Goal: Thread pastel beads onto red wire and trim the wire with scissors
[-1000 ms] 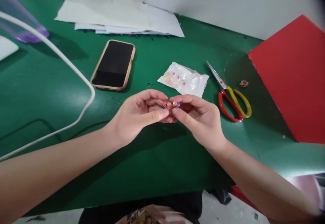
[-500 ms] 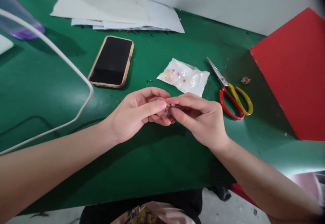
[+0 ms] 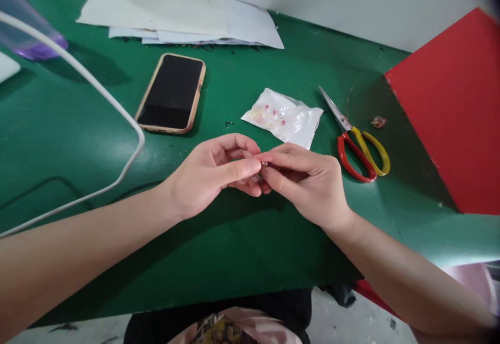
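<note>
- Since a second ago: fingertips closed in. The left hand's [image 3: 213, 175] thumb now meets the right hand's [image 3: 314, 180] index tip; bead colours that showed between them are mostly covered. Counter items look unmoved relative to each other; my view shifted slightly.
- Beaded piece [image 3: 264, 164]: between both sets of fingertips, off the counter [image 3: 219, 250], only a small glint or two visible to me.
- Right hand: thumb and index pinching the piece, other fingers curled under.
- Left hand: thumb laid flat toward the pinch, index arched above, lower fingers curled behind. I read it as gripping the same piece, exact contact hidden.
- Step, my judgement: fine two-handed fingering of the piece. Next move calls for one pinch kept steady while the other adjusts; slipping is the risk.
- Pose: forearms come in from both lower corners, meeting mid-view, wrists above the counter.
- Just beyond the fingers: clear packet [image 3: 291, 117] with small coloured bits inside.
- Right of that: scissors [image 3: 346, 126], red and yellow handles, tips pointing away; a small cluster [image 3: 378, 122] near the handles, then a red panel [image 3: 449, 115].
- Left, farther out: phone [image 3: 171, 91], dark screen up; papers [image 3: 167, 8] behind it.
</note>
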Demonstrator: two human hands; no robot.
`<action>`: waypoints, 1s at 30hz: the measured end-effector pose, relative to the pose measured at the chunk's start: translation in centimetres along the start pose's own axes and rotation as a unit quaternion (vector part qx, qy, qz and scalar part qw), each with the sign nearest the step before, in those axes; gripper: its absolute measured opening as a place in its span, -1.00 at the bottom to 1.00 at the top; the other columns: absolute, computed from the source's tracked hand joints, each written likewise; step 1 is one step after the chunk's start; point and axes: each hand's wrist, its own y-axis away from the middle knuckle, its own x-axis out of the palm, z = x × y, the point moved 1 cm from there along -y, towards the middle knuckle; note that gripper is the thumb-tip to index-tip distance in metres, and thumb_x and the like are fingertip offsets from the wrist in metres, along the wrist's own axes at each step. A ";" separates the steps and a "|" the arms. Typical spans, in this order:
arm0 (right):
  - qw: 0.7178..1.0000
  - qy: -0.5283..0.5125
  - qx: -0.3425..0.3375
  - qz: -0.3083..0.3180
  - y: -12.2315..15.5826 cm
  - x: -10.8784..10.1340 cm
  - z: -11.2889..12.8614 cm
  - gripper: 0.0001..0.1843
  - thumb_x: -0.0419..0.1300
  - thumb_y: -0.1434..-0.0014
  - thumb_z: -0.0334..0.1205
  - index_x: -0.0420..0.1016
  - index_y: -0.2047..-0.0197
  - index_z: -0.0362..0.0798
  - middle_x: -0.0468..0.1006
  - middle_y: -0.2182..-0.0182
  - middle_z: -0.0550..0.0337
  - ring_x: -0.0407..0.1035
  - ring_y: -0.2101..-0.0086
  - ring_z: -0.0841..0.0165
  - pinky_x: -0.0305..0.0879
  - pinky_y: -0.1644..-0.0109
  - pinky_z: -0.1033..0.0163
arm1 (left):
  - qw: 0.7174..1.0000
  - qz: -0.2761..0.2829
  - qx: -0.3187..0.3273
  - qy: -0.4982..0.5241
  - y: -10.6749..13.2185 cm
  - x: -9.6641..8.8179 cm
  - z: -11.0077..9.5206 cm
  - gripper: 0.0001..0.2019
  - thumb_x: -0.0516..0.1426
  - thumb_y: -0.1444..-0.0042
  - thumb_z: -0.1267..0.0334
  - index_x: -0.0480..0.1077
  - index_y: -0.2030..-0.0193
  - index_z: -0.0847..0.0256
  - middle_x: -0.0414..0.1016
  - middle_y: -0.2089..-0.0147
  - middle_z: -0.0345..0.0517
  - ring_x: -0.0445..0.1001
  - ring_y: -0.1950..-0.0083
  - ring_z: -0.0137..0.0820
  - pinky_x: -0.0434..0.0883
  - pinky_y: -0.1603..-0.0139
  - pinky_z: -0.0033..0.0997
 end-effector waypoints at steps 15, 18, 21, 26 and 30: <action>0.999 -0.036 0.023 0.001 -0.1 -0.1 -0.3 -0.78 0.29 -0.10 -0.42 0.62 0.17 0.01 0.60 0.30 0.22 0.54 0.37 0.44 0.59 0.29 0.31 | 0.997 -0.049 0.026 -0.051 0.0 -0.2 0.0 -0.80 0.28 0.04 0.52 0.47 0.25 0.24 0.58 0.37 -0.24 0.60 0.42 -0.47 0.58 0.35 -0.54; 0.996 -0.070 0.045 -0.002 -0.1 0.2 -0.4 -0.80 0.30 -0.09 -0.42 0.62 0.20 0.00 0.61 0.33 0.23 0.55 0.41 0.44 0.60 0.31 0.31 | 0.997 -0.044 0.018 -0.053 -0.1 0.2 -0.2 -0.81 0.25 0.08 0.56 0.44 0.32 0.26 0.56 0.44 -0.25 0.58 0.46 -0.48 0.54 0.42 -0.58; 0.994 -0.093 0.062 -0.002 -0.1 0.4 -0.3 -0.81 0.30 -0.08 -0.43 0.62 0.22 -0.01 0.62 0.36 0.25 0.56 0.42 0.44 0.60 0.33 0.31 | 0.998 -0.041 0.010 -0.048 -0.3 0.4 -0.3 -0.82 0.21 0.10 0.59 0.40 0.37 0.27 0.54 0.48 -0.27 0.56 0.47 -0.50 0.51 0.43 -0.60; 0.991 -0.115 0.068 -0.013 -0.1 0.5 -0.2 -0.83 0.32 -0.07 -0.42 0.63 0.25 0.00 0.64 0.36 0.26 0.55 0.45 0.45 0.60 0.37 0.34 | 0.999 -0.030 -0.010 -0.030 -0.2 0.4 -0.3 -0.84 0.19 0.04 0.59 0.38 0.39 0.26 0.54 0.47 -0.29 0.57 0.44 -0.51 0.50 0.41 -0.63; 0.990 -0.130 0.061 -0.015 -0.1 0.5 -0.2 -0.80 0.32 -0.06 -0.44 0.64 0.25 0.02 0.64 0.33 0.27 0.55 0.44 0.46 0.61 0.37 0.34 | 1.000 -0.012 -0.005 -0.009 -0.2 0.2 -0.1 -0.85 0.20 0.01 0.57 0.39 0.39 0.27 0.55 0.47 -0.28 0.57 0.43 -0.51 0.50 0.40 -0.63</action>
